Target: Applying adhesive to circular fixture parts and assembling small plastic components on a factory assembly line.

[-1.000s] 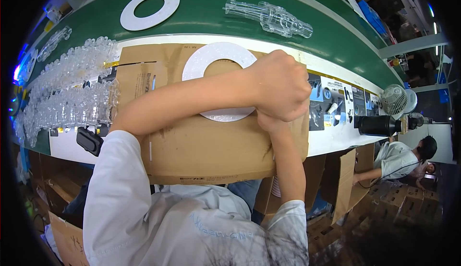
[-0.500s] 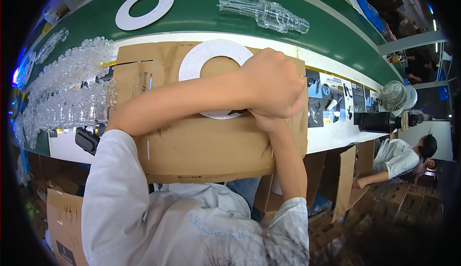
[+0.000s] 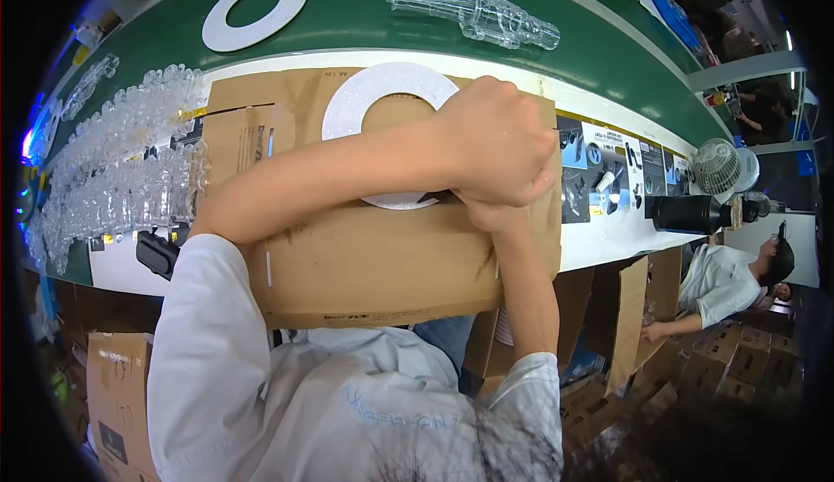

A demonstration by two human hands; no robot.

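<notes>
A white flat ring (image 3: pixel 352 104) lies on a brown sheet of cardboard (image 3: pixel 382 260) in front of me. My left forearm crosses over the ring, and my left hand (image 3: pixel 504 139) is closed in a fist at the ring's right side. Anything inside that fist is hidden. Beneath it sits my right hand (image 3: pixel 488 212), pressed close against the left, its fingers mostly covered. A small dark tip (image 3: pixel 437 196) pokes out beside the hands over the ring's lower edge; its kind is not visible.
Another white ring (image 3: pixel 291 21) and a clear plastic assembly (image 3: pixel 478 14) lie on the green surface beyond. Many clear plastic parts (image 3: pixel 122 191) are heaped at left. A black cylinder (image 3: pixel 691 214) and a small fan (image 3: pixel 717 167) stand at right. A co-worker (image 3: pixel 721 282) reaches toward a carton (image 3: pixel 630 325).
My two hands have shifted very slightly right, still stacked together. The view has tilted a little, so the table things sit slightly higher. At right, the co-worker's head has moved.
</notes>
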